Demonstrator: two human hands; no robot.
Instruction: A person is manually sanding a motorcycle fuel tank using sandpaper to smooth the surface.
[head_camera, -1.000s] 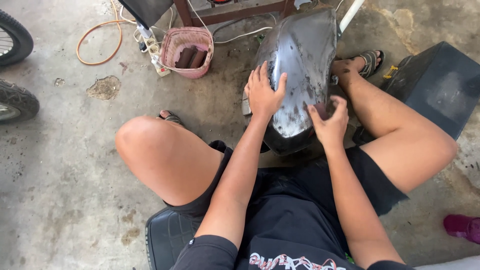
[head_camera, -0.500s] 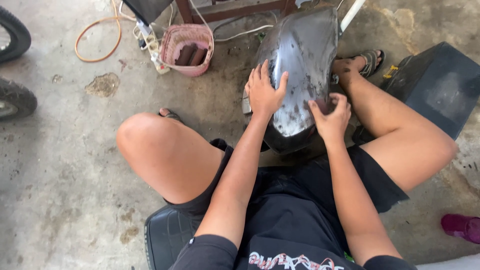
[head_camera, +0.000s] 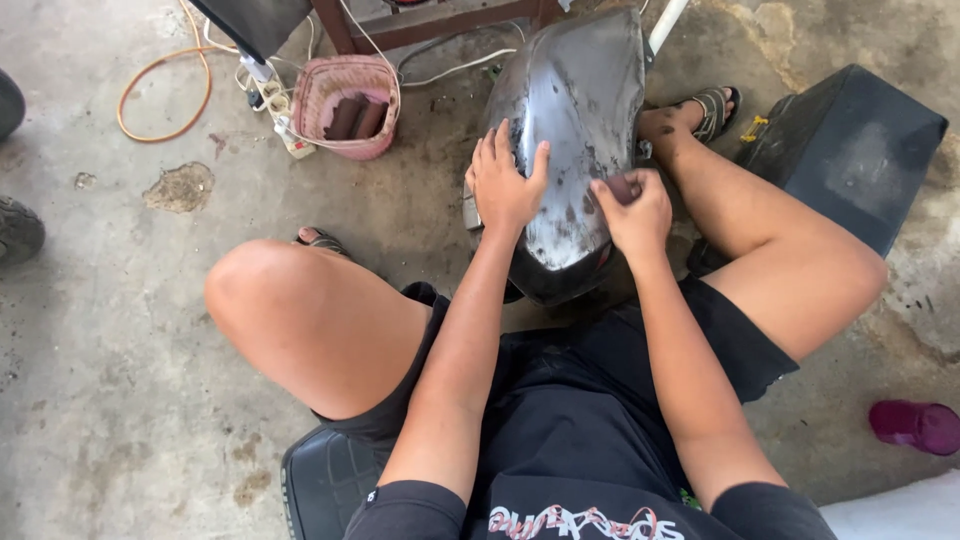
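Hands: two, left (head_camera: 505, 185) and right (head_camera: 635, 210)
Panel (head_camera: 575, 110): one, grey, curved
Basket (head_camera: 345, 135): one, pink
Rolls in basket (head_camera: 355, 118): two, dark
Sandals: two, (head_camera: 715, 108) and (head_camera: 322, 240)
Box (head_camera: 850, 150): one, black
Hose (head_camera: 165, 85): one, orange
Cup (head_camera: 915, 425): one, magenta

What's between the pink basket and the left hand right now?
In the head view, only bare stained concrete floor lies between the pink basket and the left hand, which rests on the dark curved panel.
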